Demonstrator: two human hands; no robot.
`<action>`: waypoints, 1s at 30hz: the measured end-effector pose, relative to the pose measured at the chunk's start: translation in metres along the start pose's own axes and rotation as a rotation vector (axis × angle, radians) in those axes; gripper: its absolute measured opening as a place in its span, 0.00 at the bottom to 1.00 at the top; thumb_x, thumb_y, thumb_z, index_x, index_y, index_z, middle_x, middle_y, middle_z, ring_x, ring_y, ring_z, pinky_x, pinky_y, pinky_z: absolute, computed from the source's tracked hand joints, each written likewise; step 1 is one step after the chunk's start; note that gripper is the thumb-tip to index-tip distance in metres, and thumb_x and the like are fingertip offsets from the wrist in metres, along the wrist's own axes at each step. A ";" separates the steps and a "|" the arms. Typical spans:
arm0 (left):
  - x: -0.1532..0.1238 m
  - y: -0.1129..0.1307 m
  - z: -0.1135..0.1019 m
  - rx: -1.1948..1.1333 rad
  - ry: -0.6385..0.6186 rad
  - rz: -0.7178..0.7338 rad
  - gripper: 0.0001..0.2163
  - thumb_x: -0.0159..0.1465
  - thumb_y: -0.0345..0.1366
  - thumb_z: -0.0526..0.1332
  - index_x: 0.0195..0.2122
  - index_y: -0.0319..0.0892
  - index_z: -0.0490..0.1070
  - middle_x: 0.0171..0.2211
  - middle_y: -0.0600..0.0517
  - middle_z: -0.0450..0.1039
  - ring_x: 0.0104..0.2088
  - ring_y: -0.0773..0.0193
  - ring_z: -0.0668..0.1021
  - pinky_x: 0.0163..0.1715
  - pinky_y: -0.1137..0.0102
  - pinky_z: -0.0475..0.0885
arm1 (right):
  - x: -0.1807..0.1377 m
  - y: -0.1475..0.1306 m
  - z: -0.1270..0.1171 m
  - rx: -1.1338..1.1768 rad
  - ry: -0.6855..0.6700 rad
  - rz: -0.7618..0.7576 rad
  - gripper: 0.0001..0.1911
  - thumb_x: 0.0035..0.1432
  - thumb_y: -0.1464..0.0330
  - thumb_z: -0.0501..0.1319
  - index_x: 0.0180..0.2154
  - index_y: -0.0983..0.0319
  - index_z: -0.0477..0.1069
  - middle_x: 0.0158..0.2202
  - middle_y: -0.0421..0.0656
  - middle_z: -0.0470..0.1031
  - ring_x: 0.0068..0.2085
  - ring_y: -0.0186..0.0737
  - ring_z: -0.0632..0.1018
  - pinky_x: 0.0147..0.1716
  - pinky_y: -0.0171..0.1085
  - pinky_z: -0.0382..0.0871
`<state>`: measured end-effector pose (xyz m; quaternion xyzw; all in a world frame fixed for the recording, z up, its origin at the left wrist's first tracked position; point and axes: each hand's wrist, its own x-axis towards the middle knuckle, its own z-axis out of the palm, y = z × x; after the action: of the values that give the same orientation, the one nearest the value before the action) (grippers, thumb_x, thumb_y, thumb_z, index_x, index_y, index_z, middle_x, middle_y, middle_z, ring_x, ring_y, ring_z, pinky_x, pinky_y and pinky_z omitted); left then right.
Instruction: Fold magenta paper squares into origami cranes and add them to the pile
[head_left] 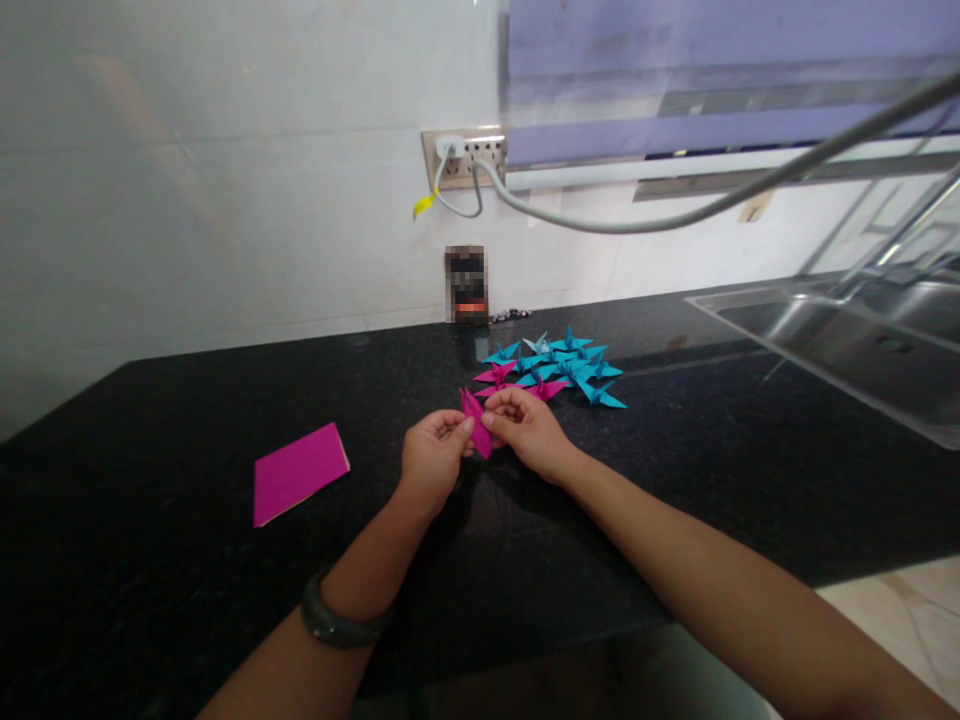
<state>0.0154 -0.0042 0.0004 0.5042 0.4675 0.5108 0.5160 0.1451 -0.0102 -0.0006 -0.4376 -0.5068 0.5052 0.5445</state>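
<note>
Both hands meet over the black countertop [187, 430] and pinch one folded piece of magenta paper [475, 422]. My left hand [433, 457] grips its left side with fingers closed. My right hand [525, 425] pinches the right side, fingers curled. A dark bangle [337, 622] sits on my left wrist. Just behind the hands lies a cluster of several folded paper cranes, blue ones [574, 368] and a few magenta ones [496, 375]. A flat stack of magenta paper squares [298, 472] lies to the left.
A steel sink [847, 335] is set into the counter at the right. A wall socket [461, 155] with a plugged grey cable [675, 215] hangs above. A small dark box [466, 284] leans against the white wall. The counter's front edge runs near my forearms.
</note>
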 end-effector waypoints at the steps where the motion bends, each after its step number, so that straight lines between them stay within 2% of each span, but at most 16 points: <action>1: 0.000 0.000 0.000 0.000 -0.003 0.000 0.09 0.46 0.35 0.64 0.25 0.36 0.68 0.17 0.56 0.69 0.17 0.73 0.70 0.20 0.76 0.67 | 0.000 0.001 0.000 -0.032 0.006 -0.011 0.08 0.45 0.68 0.61 0.29 0.63 0.63 0.23 0.36 0.66 0.22 0.28 0.67 0.21 0.30 0.63; 8: -0.001 0.003 0.000 0.048 -0.012 0.033 0.07 0.46 0.35 0.64 0.24 0.36 0.70 0.17 0.55 0.69 0.18 0.72 0.70 0.20 0.76 0.67 | 0.003 0.004 -0.006 -0.345 0.010 -0.166 0.04 0.46 0.69 0.59 0.28 0.64 0.68 0.24 0.38 0.68 0.25 0.30 0.68 0.26 0.32 0.63; 10: -0.001 0.003 0.000 0.052 -0.013 0.059 0.08 0.47 0.35 0.64 0.27 0.36 0.71 0.18 0.55 0.70 0.18 0.72 0.71 0.20 0.76 0.68 | 0.003 0.004 -0.006 -0.298 0.008 -0.135 0.04 0.45 0.69 0.60 0.27 0.64 0.67 0.22 0.37 0.67 0.24 0.29 0.67 0.25 0.31 0.62; 13: -0.001 0.001 0.000 0.005 -0.041 0.107 0.10 0.50 0.36 0.62 0.32 0.37 0.71 0.21 0.54 0.72 0.20 0.71 0.72 0.22 0.75 0.69 | 0.004 0.004 -0.005 -0.103 0.012 -0.006 0.06 0.45 0.68 0.60 0.27 0.63 0.66 0.24 0.36 0.66 0.23 0.28 0.67 0.23 0.31 0.64; 17: -0.002 0.001 0.001 -0.055 -0.053 0.121 0.10 0.48 0.34 0.63 0.31 0.38 0.66 0.22 0.55 0.71 0.20 0.71 0.73 0.22 0.76 0.69 | 0.004 0.003 -0.003 0.075 -0.002 0.062 0.08 0.43 0.67 0.61 0.28 0.63 0.66 0.25 0.36 0.66 0.25 0.28 0.69 0.23 0.30 0.66; 23: -0.003 0.005 0.002 -0.034 -0.068 0.111 0.12 0.47 0.32 0.64 0.32 0.39 0.64 0.19 0.57 0.70 0.18 0.71 0.71 0.19 0.77 0.66 | 0.002 0.002 -0.004 0.158 -0.029 0.092 0.10 0.42 0.66 0.63 0.28 0.63 0.66 0.25 0.35 0.67 0.24 0.27 0.69 0.21 0.28 0.66; 30: -0.004 0.007 0.002 0.011 -0.040 0.111 0.07 0.47 0.31 0.63 0.26 0.38 0.66 0.16 0.57 0.68 0.17 0.73 0.70 0.18 0.78 0.65 | 0.002 0.001 -0.002 0.169 -0.013 0.092 0.11 0.41 0.67 0.64 0.28 0.64 0.66 0.24 0.35 0.67 0.22 0.26 0.68 0.19 0.28 0.65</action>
<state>0.0173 -0.0084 0.0070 0.5423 0.4312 0.5260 0.4933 0.1474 -0.0083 -0.0018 -0.4095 -0.4452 0.5734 0.5526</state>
